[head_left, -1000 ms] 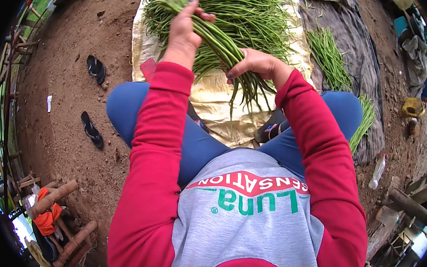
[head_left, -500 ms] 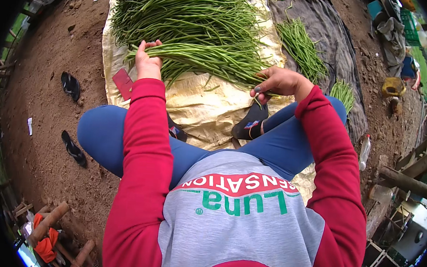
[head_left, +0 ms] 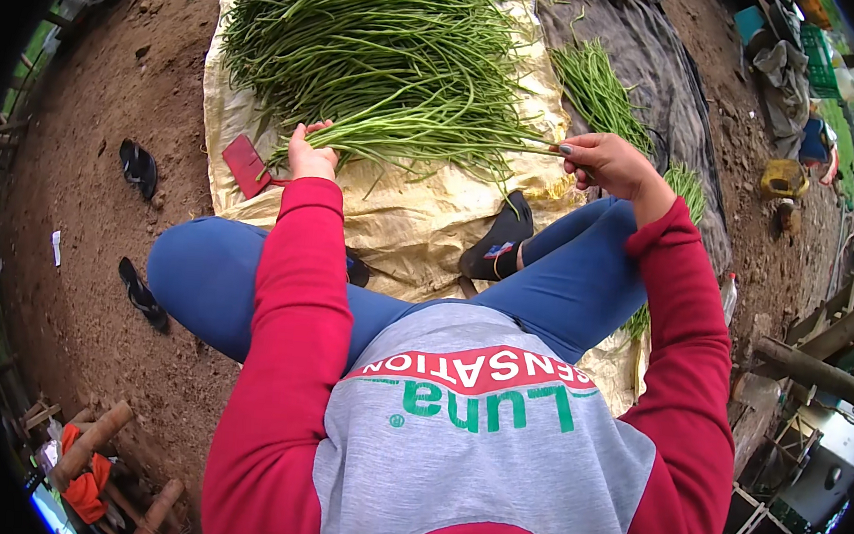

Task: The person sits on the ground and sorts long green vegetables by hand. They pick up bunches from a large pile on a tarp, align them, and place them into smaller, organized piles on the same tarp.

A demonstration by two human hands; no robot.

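Note:
A loose bunch of long green beans [head_left: 412,133] lies crosswise in front of me, at the near edge of a big heap of the same beans [head_left: 365,36]. My left hand [head_left: 312,154] is closed around the left end of the bunch. At the other end, my right hand [head_left: 610,168] pinches the tips of a few beans that stick out past the rest, between thumb and fingers. Under heap and bunch spreads a yellowish woven sheet [head_left: 404,235].
Smaller bunches of beans [head_left: 601,92] lie on a dark cloth [head_left: 677,81] at the right. A flat red object [head_left: 245,165] rests by my left wrist. Black flip-flops [head_left: 139,169] sit on the soil; a plastic bottle [head_left: 729,296] and wooden poles [head_left: 820,373] are at the right.
My right hand has moved right and slightly up, drawing bean tips out from the bunch. My left hand has shifted a little right and nearer to me with its end.

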